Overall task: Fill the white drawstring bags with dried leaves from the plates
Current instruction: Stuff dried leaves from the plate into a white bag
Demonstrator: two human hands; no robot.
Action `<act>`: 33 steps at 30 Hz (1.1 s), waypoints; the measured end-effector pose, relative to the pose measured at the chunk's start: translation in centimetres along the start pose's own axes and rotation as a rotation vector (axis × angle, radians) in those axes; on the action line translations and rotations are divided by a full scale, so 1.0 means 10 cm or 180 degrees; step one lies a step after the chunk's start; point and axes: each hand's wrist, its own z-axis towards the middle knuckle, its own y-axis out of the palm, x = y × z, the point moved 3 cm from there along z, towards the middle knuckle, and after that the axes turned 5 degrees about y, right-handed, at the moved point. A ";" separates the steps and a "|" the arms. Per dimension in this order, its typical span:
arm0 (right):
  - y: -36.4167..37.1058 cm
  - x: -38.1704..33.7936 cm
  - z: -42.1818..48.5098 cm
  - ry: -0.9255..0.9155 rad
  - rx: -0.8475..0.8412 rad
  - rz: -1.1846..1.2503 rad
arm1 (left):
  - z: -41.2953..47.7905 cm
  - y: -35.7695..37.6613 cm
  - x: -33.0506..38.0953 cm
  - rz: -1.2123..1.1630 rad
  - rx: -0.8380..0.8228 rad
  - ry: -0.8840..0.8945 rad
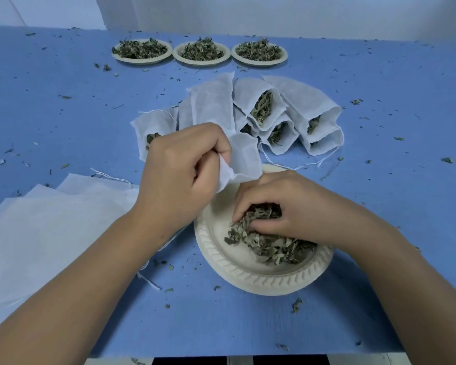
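My left hand [182,167] grips a white drawstring bag [244,159] by its mouth, holding it just above the far rim of a cream paper plate [248,277]. My right hand [282,206] is curled over the dried leaves [271,246] on that plate, fingers closed round a clump of them. Behind the plate lies a pile of white bags [282,111], several showing leaves at their open mouths.
Three plates heaped with dried leaves [142,50] [201,51] [259,52] stand in a row at the far side of the blue table [392,206]. A stack of flat white bags [50,227] lies at the near left. Leaf crumbs are scattered everywhere.
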 end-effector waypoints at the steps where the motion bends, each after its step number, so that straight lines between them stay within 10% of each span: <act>1: -0.01 0.00 0.00 0.0010 0.0040 0.0028 | 0.00 0.00 0.00 -0.0010 -0.0011 0.0002; 15: -0.29 0.02 -0.10 -0.0695 0.2174 0.2750 | -0.02 0.03 0.07 -0.0116 -0.0193 0.0259; 33: -0.18 -0.02 -0.07 -0.0945 0.1425 0.0049 | -0.03 0.00 0.08 0.0013 0.0035 0.0433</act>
